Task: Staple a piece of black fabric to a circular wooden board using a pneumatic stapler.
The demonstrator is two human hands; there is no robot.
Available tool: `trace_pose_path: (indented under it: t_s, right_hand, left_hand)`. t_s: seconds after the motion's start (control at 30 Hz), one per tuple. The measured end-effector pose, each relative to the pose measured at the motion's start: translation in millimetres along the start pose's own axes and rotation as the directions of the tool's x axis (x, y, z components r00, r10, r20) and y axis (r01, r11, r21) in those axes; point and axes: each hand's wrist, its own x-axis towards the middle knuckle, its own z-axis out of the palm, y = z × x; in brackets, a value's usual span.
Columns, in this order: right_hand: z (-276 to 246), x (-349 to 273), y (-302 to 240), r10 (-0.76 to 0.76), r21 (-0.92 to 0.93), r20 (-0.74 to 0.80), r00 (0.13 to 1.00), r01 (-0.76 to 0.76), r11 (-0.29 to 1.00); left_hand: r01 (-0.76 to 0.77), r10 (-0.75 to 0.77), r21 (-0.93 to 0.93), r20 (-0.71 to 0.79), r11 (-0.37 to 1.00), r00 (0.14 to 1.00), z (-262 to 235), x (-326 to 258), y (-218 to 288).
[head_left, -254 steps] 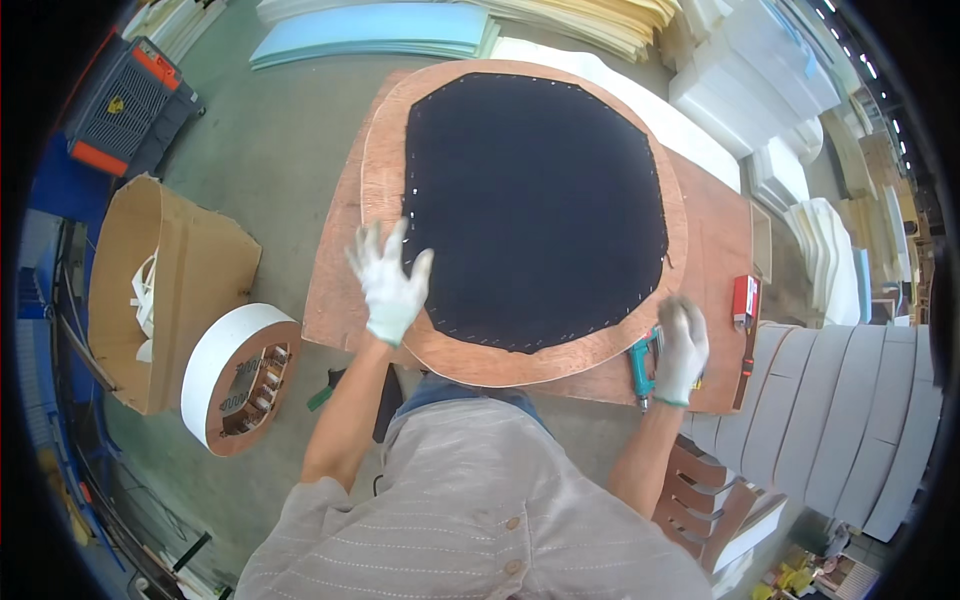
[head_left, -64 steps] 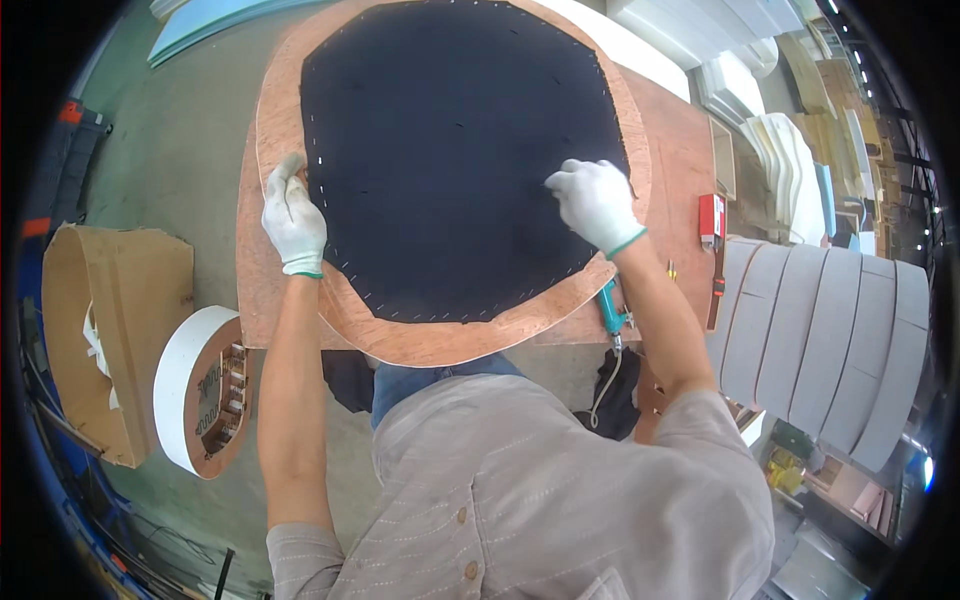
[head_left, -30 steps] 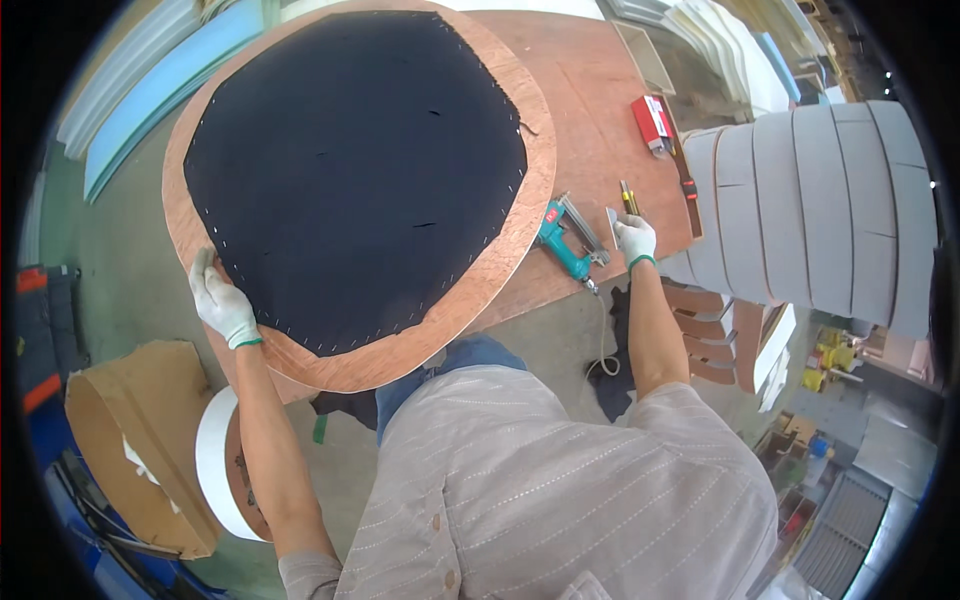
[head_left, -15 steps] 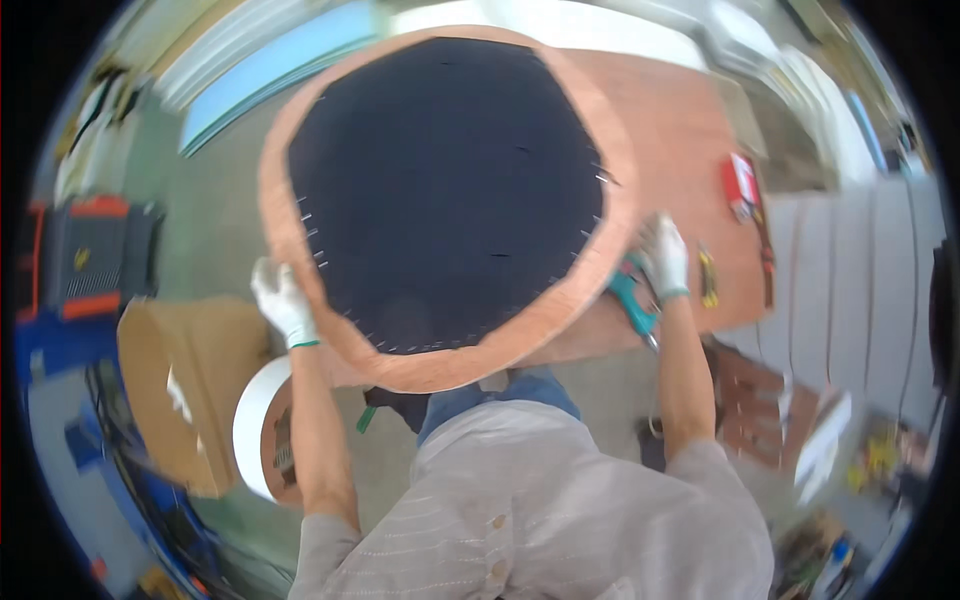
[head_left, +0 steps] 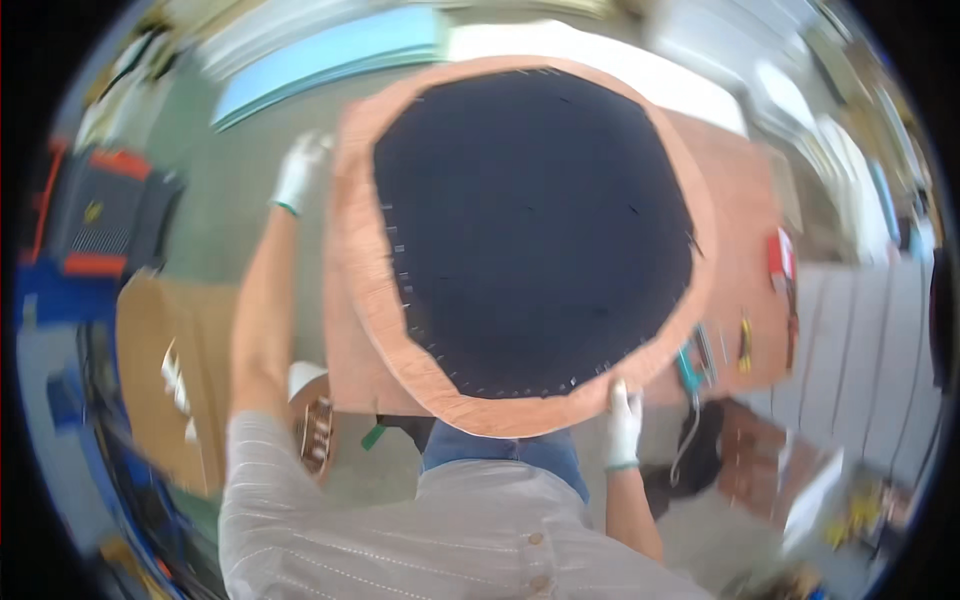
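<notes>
A large round panel (head_left: 400,345) with a pinkish wood-toned rim lies on the table. Black cloth (head_left: 535,240) covers its middle, fixed by rows of small staples along the left and near edges. At the near right, my right hand (head_left: 624,420) in a white glove grips the panel's rim, thumb on top; the fingers beneath are hidden. Off the far left edge, my gloved left hand (head_left: 300,168) hangs in the air beside the rim, apart from it and blurred, its fingers partly spread and holding nothing.
Right of the panel on the wooden table (head_left: 745,200) lie a teal staple gun (head_left: 689,368) with a hose, a yellow utility knife (head_left: 745,345) and a red-and-white box (head_left: 780,258). Cardboard (head_left: 180,380) stands at the left. Blue sheets (head_left: 330,65) lie beyond the table.
My left hand has left the panel's near-left rim and moved farther out. My right hand has come from beside the staple gun to the near-right rim. The whole view has shifted.
</notes>
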Motion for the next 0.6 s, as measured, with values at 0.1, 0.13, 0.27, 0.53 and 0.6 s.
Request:
trace_pose_path:
  t_s: [0.1, 0.13, 0.27, 0.53, 0.6]
  right_hand:
    - [39.4, -10.6, -14.2, -0.024, 0.167, -0.176, 0.984, 0.054, 0.985]
    - [34.7, -5.5, -7.3, -0.043, 0.087, -0.211, 0.977, 0.062, 0.994]
    - [38.9, -7.5, -23.0, -0.012, 0.194, -0.184, 0.983, 0.048, 0.980]
    - [32.6, -8.6, -29.7, -0.066, 0.201, -0.210, 0.976, 0.109, 0.974]
    - [36.9, -0.2, -26.9, -0.105, 0.251, -0.196, 0.975, 0.153, 0.956]
  left_hand:
    - [-0.203, 0.206, -0.042, 0.295, 0.978, 0.933, -11.3, 114.8, -9.1]
    - [-0.113, 0.134, -0.083, 0.325, 0.990, 0.936, 10.9, 142.1, 8.5]
    - [-0.143, 0.111, 0.028, 0.490, 0.989, 0.865, 88.6, 163.4, 41.4]
    - [-0.072, 0.044, 0.050, 0.426, 0.996, 0.904, 88.0, 127.0, 25.5]
    - [-0.132, 0.120, 0.009, 0.351, 0.991, 0.929, 51.2, 116.4, -12.3]
